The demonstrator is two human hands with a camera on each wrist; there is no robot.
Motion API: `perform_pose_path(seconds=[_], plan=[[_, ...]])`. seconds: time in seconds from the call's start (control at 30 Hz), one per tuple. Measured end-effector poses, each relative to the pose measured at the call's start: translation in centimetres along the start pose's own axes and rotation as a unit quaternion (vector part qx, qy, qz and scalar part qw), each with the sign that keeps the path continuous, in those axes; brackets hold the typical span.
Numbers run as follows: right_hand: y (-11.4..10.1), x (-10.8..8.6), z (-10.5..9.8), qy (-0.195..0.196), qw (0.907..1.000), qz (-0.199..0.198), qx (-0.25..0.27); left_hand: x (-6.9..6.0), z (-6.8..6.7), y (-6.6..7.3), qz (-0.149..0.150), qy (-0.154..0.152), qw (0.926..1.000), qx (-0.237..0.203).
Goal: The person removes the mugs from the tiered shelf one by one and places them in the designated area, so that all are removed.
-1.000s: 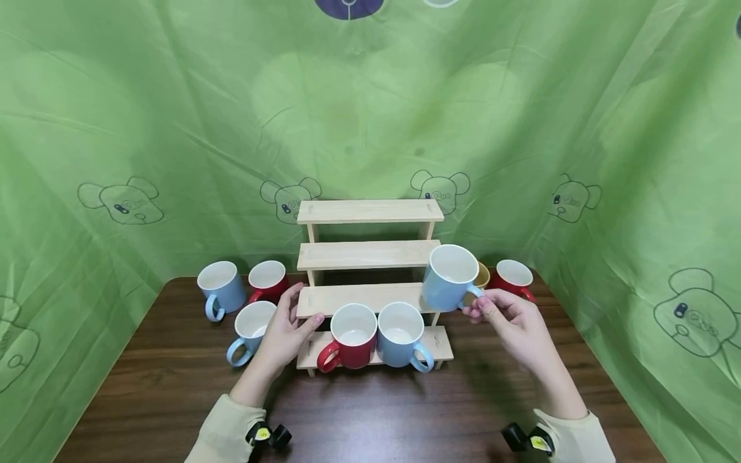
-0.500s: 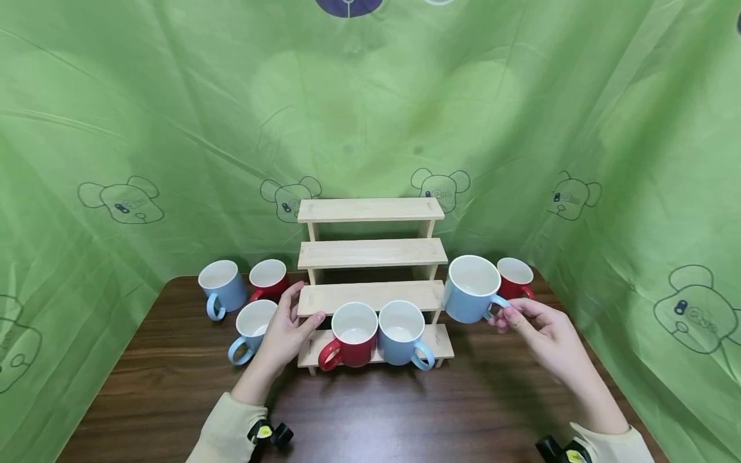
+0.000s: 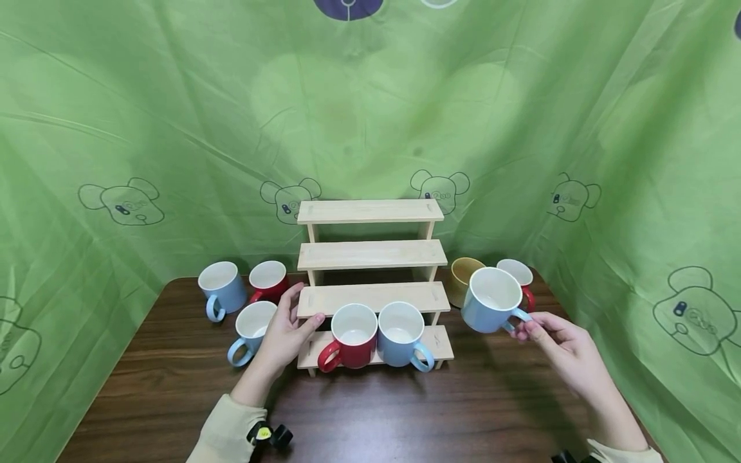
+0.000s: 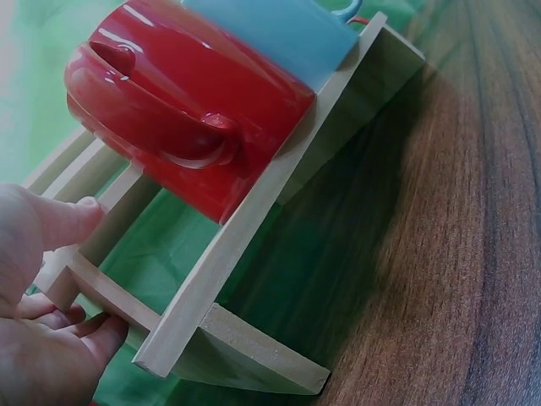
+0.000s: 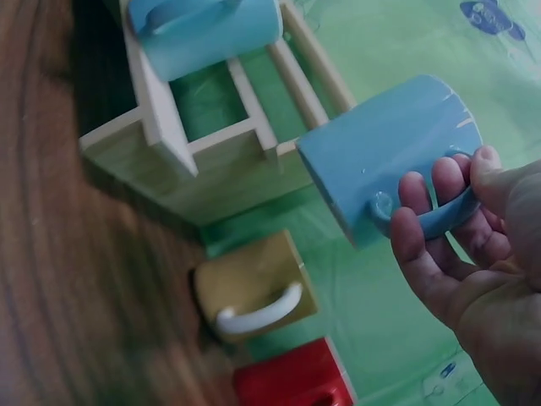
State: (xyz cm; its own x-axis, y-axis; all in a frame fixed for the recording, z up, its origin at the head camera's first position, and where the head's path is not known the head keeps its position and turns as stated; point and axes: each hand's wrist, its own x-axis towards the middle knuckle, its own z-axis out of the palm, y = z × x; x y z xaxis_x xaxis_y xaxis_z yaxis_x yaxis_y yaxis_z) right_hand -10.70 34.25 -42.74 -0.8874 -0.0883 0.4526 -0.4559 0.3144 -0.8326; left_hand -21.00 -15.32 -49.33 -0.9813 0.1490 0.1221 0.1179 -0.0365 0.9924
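Note:
My right hand [image 3: 570, 350] pinches the handle of a light blue mug [image 3: 489, 315], held in the air right of the four-step wooden rack [image 3: 372, 254]. In the right wrist view, the fingers curl round that mug's handle [image 5: 435, 217]. At the rack's left end my left hand [image 3: 285, 339] grips the second step from the bottom, thumb on top and fingers underneath, as the left wrist view shows. A red mug [image 4: 203, 93] and another light blue mug [image 3: 398, 344] stand side by side on the bottom step, near the left hand's thumb.
Behind the held mug, a yellow mug [image 5: 254, 283] and a red mug [image 5: 296, 374] stand on the dark wood table [image 3: 370, 424]. Left of the rack are two light blue mugs, one behind [image 3: 231, 294] and one nearer [image 3: 253, 329], plus a red mug [image 3: 272, 283]. Green cloth [image 3: 359, 116] hangs around.
My right hand has carried the light blue mug rightward and slightly down, away from the rack's right end, uncovering the yellow mug. The left hand stays where it was.

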Motion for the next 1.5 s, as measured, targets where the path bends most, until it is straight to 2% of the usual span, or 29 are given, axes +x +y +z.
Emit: perform_pose_path(seconds=[0.17,0.43,0.63,0.8,0.97,1.27,1.5], plan=[[1.6,-0.8,-0.2,-0.008,0.9997,0.018,0.017,0.0,0.0,0.0,-0.003,0.0,1.0,-0.001],[4.4,-1.6,-0.3,-0.029,0.993,0.048,0.104,0.0,0.0,0.1,-0.001,-0.001,1.0,-0.006],[6.1,-2.2,-0.5,-0.039,0.9909,0.056,0.116,0.0,0.1,0.0,0.002,0.0,1.0,-0.006],[7.1,-2.8,-0.5,-0.03,0.9909,0.066,0.113,0.0,0.0,-0.1,0.003,-0.001,1.0,-0.007],[7.7,-3.2,-0.3,-0.026,0.9897,0.071,0.121,0.0,0.0,-0.1,0.001,-0.002,1.0,-0.002],[8.7,-3.5,0.2,-0.046,0.9847,0.078,0.149,0.0,0.0,-0.1,0.001,-0.005,1.0,-0.001],[9.2,-3.5,0.2,-0.04,0.9843,0.082,0.151,0.0,0.0,-0.1,0.0,-0.003,1.0,0.0]])
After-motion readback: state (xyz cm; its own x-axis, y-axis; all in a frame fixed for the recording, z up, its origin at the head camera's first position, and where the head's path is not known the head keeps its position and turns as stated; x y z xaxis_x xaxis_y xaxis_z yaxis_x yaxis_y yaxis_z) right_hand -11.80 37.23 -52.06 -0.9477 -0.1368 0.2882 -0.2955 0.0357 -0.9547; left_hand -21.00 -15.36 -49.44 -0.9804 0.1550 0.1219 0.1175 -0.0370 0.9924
